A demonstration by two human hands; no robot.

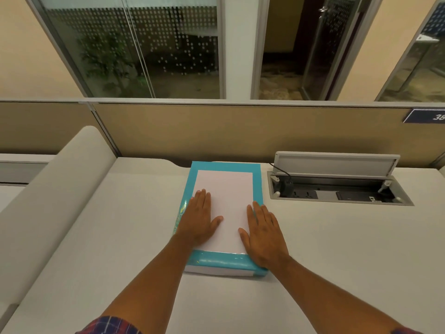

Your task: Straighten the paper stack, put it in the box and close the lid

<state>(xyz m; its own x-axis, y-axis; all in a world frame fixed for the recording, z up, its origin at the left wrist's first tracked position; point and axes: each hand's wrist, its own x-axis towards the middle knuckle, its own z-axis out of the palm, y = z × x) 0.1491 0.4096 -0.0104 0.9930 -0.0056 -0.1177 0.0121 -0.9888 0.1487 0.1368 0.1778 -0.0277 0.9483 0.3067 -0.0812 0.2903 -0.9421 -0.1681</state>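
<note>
From my remote seat, I read the scene from nine o'clock across to three. At far nine o'clock a rounded pale divider [60, 189] borders the table [120, 237], with nothing of the task on it. At the centre lies the turquoise box [224, 261], its long axis running toward twelve o'clock. My left hand [201, 219] rests flat on it at about eight o'clock of the white area, fingers spread and released, gripping nothing. Between the hands shows a white rectangle [227, 208] framed by the turquoise border; I cannot tell for certain whether this is the paper stack lying inside the open box or a white panel on a closed lid. My right hand [263, 233] lies flat at about four o'clock, also open and pressing rather than grasping, its heel over the near right corner of the box. A white edge shows below the turquoise front at six o'clock. At two o'clock sits an open cable hatch [337, 186] with sockets, well apart from the box.

My judgement: no loose paper remains on the table, so straightening and loading look done; what may be left is pressing the lid fully home, if it is not already shut.
</note>
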